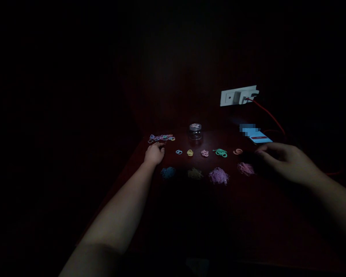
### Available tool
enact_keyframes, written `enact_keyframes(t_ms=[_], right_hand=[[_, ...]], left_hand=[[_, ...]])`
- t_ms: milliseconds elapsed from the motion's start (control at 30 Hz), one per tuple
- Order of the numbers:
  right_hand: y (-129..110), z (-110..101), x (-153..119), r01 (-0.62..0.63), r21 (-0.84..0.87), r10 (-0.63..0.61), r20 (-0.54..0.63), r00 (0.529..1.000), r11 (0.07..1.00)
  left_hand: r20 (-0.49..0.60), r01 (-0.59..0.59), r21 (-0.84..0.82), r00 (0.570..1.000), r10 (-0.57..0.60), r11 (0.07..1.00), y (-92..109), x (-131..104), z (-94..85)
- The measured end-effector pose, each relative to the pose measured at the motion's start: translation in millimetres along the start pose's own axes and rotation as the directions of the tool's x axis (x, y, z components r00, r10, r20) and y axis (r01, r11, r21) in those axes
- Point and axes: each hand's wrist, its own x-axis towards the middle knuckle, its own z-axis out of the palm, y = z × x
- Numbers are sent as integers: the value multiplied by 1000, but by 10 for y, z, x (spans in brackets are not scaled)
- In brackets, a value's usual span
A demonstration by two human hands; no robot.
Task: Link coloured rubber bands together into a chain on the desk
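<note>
My left hand [155, 154] reaches to the back left of the dark red table, fingers curled beside a mixed heap of coloured hair ties [162, 137]. What its fingertips hold, if anything, is too dark to make out. My right hand [288, 159] is raised at the right, thumb and forefinger pinched together; anything between them is indistinct. Between the hands runs a row of small groups of hair ties: blue [178, 152], yellow [190, 153], pink [204, 153], green [220, 153] and orange [238, 152].
Nearer me lie piles of thin bands: blue [168, 172], yellowish [195, 174], purple [219, 176] and pink [245, 168]. A clear lidded jar [195, 132] stands behind. A lit phone [258, 135] lies below a wall socket [230, 97] with a red cable [268, 111].
</note>
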Motion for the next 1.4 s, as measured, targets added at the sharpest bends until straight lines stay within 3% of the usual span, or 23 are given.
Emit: enact_keyframes(t_ms=[167, 300, 367, 467, 567, 667, 833, 1033, 1400], right_hand=[[-46, 90, -10, 76, 33, -75, -46, 996, 997], [-179, 240, 13, 208, 54, -201, -111, 973, 977], [-345, 316, 40, 335, 22, -331, -105, 938, 942], [-690, 430, 96, 452, 35, -451, -22, 892, 891], [-972, 570, 145, 441, 93, -430, -113, 896, 893], [-1046, 712, 135, 453, 127, -416, -238, 878, 882], [-939, 779, 28, 547, 137, -520, -192, 832, 826], [-922, 743, 24, 545, 168, -513, -199, 835, 821], [-902, 766, 30, 532, 230, -498, -192, 845, 815]], left_hand=[[-129, 48, -93, 990, -60, 994, 21, -30, -131], [-220, -47, -269, 975, -14, 962, 205, -126, -198], [-259, -151, -425, 965, 40, 892, 440, -224, -228], [-257, -266, -668, 959, 120, 695, 935, -434, -277], [-206, -261, -795, 965, 161, 548, 1399, -675, -288], [-230, -260, -837, 966, 122, 481, 1618, -882, -212], [-332, -389, -748, 921, 204, 538, 1540, -1006, -68], [-363, -433, -701, 900, 239, 566, 1446, -976, -96], [-383, -474, -658, 880, 281, 585, 1481, -1003, -142]])
